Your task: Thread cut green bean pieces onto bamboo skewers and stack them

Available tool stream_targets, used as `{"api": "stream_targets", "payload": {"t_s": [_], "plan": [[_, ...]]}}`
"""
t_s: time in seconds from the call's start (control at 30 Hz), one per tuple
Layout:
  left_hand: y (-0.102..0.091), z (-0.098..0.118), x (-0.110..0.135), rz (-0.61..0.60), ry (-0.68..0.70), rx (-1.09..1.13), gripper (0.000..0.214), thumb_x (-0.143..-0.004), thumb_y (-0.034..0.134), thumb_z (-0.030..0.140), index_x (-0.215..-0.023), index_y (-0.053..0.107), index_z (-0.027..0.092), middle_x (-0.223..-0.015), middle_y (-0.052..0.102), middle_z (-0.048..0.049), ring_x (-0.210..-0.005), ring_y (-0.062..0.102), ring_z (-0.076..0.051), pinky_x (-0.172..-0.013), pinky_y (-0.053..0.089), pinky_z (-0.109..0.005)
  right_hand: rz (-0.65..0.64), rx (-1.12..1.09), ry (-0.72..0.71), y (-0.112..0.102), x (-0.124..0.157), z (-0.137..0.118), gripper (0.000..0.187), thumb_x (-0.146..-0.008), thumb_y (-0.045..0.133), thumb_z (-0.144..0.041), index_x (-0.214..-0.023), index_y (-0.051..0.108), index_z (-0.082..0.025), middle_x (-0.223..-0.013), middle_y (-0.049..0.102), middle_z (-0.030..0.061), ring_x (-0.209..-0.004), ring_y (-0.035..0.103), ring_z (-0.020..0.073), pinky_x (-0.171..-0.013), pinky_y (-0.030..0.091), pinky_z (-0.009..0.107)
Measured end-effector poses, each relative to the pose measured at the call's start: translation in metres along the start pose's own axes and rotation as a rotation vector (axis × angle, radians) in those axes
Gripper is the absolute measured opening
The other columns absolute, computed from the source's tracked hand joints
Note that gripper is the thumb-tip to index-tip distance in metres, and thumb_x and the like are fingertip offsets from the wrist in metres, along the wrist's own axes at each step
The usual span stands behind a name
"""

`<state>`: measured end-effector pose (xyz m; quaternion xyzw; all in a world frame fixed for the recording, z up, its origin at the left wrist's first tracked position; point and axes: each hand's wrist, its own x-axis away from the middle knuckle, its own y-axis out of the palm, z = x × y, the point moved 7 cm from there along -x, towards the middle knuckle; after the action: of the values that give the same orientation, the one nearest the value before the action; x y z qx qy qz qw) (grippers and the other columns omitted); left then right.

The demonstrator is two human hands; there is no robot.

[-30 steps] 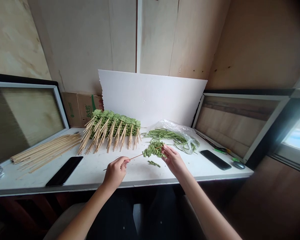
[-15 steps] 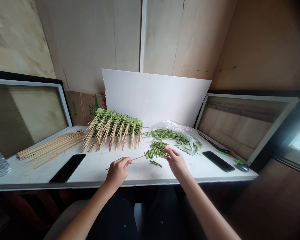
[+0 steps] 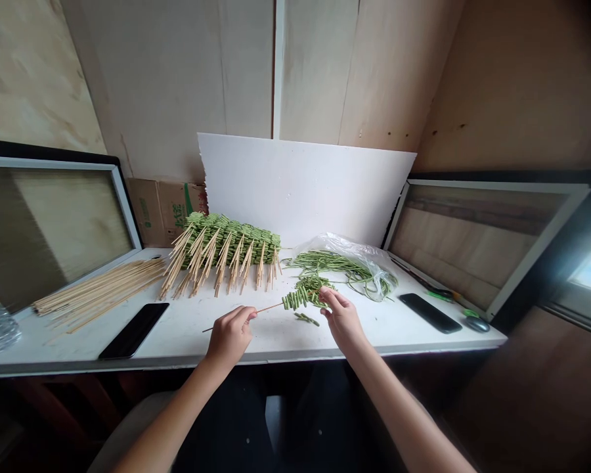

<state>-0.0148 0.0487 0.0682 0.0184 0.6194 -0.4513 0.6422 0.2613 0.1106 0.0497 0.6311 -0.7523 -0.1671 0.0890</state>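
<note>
My left hand (image 3: 231,333) is closed around a thin wooden skewer (image 3: 270,308), which slants up to the right. Several short cut pieces of green bean (image 3: 294,299) are threaded crosswise near its far end. At that tip, my right hand (image 3: 342,316) pinches with thumb and fingers, apparently on a bean piece mostly hidden by the fingertips. Behind the threaded pieces lies a small heap of cut beans (image 3: 315,282). A few loose cut pieces (image 3: 306,319) rest on the white table just below the skewer.
Stacked bean skewers (image 3: 231,240) stand at the back left, sticks pointing forward. Bare skewers (image 3: 103,286) and a black phone (image 3: 134,330) lie left. Long beans (image 3: 329,263) spill from a plastic bag (image 3: 357,246). Another phone (image 3: 429,313) and a mouse (image 3: 477,323) lie right.
My right hand has shifted slightly left, toward the skewer's tip. The left hand and skewer have moved slightly left and up. The view has shifted a little.
</note>
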Motion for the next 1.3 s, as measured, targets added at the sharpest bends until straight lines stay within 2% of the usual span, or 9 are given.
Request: {"api": "stream_targets", "payload": {"t_s": [0.23, 0.43, 0.5, 0.6, 0.7, 0.9, 1.03, 1.2, 1.3], "plan": [[0.005, 0.001, 0.001, -0.031, 0.018, -0.022, 0.032, -0.083, 0.045, -0.003, -0.089, 0.066, 0.021, -0.084, 0.077, -0.0032, -0.073, 0.073, -0.019, -0.066, 0.052, -0.025, -0.001, -0.021, 0.021, 0.001, 0.002, 0.0, 0.03, -0.069, 0.088, -0.048, -0.089, 0.081, -0.027, -0.096, 0.072, 0.0049, -0.101, 0.06, 0.0228, -0.065, 0.042, 0.026], [0.018, -0.015, -0.001, -0.286, -0.111, 0.065, 0.029, -0.08, 0.046, -0.002, -0.084, 0.062, 0.021, -0.08, 0.075, -0.0016, -0.069, 0.071, -0.018, -0.063, 0.051, -0.025, -0.058, 0.044, -0.116, 0.0, -0.004, -0.01, 0.03, -0.07, 0.089, -0.046, -0.091, 0.081, -0.026, -0.098, 0.075, 0.0039, -0.093, 0.061, 0.0213, -0.073, 0.044, 0.03], [0.019, -0.015, -0.002, -0.322, -0.13, 0.091, 0.028, -0.083, 0.046, -0.001, -0.087, 0.062, 0.021, -0.078, 0.072, -0.0012, -0.067, 0.069, -0.017, -0.062, 0.049, -0.024, -0.068, 0.062, -0.145, -0.002, -0.006, -0.015, 0.031, -0.07, 0.088, -0.046, -0.091, 0.081, -0.024, -0.095, 0.075, 0.0044, -0.09, 0.062, 0.0215, -0.073, 0.044, 0.031], [0.014, -0.009, -0.006, -0.274, -0.142, 0.159, 0.019, -0.095, 0.049, 0.011, -0.1, 0.064, 0.021, -0.073, 0.068, 0.0006, -0.062, 0.062, -0.015, -0.062, 0.047, -0.023, -0.034, 0.064, -0.129, -0.005, -0.007, -0.019, 0.031, -0.07, 0.088, -0.047, -0.089, 0.081, -0.024, -0.097, 0.075, 0.0058, -0.093, 0.063, 0.0236, -0.073, 0.045, 0.031], [0.008, -0.002, -0.008, -0.178, -0.121, 0.207, 0.012, -0.1, 0.053, 0.024, -0.1, 0.065, 0.021, -0.073, 0.065, 0.001, -0.062, 0.06, -0.014, -0.065, 0.047, -0.023, -0.008, 0.037, -0.085, -0.006, -0.005, -0.021, 0.029, -0.069, 0.087, -0.048, -0.086, 0.08, -0.025, -0.098, 0.075, 0.0068, -0.097, 0.063, 0.0258, -0.07, 0.045, 0.031], [0.013, 0.004, -0.001, -0.169, 0.017, 0.256, 0.027, -0.098, 0.04, 0.008, -0.098, 0.065, 0.018, -0.072, 0.061, 0.0006, -0.063, 0.06, -0.011, -0.067, 0.049, -0.02, -0.021, -0.008, -0.071, -0.001, -0.002, -0.022, 0.029, -0.066, 0.09, -0.046, -0.085, 0.08, -0.025, -0.097, 0.074, 0.0068, -0.095, 0.062, 0.0243, -0.068, 0.044, 0.03], [0.016, 0.001, 0.001, -0.167, 0.02, 0.201, 0.028, -0.092, 0.042, 0.003, -0.096, 0.064, 0.019, -0.07, 0.064, 0.001, -0.06, 0.063, -0.012, -0.063, 0.049, -0.02, -0.035, -0.003, -0.083, 0.001, -0.001, -0.02, 0.029, -0.066, 0.089, -0.046, -0.084, 0.08, -0.025, -0.096, 0.073, 0.0067, -0.092, 0.06, 0.0233, -0.069, 0.043, 0.03], [0.016, -0.003, 0.001, -0.168, 0.011, 0.186, 0.028, -0.085, 0.046, -0.001, -0.09, 0.063, 0.021, -0.083, 0.075, -0.0014, -0.073, 0.073, -0.015, -0.067, 0.054, -0.022, -0.1, 0.047, -0.165, 0.006, 0.002, -0.021, 0.029, -0.071, 0.087, -0.047, -0.087, 0.081, -0.023, -0.096, 0.073, 0.0061, -0.09, 0.06, 0.0222, -0.073, 0.044, 0.031], [0.017, -0.007, 0.002, -0.172, -0.02, 0.194, 0.027, -0.087, 0.046, 0.0, -0.091, 0.063, 0.021, -0.083, 0.074, -0.0011, -0.072, 0.073, -0.015, -0.067, 0.054, -0.023, -0.121, 0.071, -0.188, 0.007, 0.003, -0.022, 0.028, -0.074, 0.086, -0.046, -0.09, 0.081, -0.024, -0.094, 0.073, 0.0049, -0.089, 0.059, 0.0212, -0.076, 0.043, 0.032]]}}
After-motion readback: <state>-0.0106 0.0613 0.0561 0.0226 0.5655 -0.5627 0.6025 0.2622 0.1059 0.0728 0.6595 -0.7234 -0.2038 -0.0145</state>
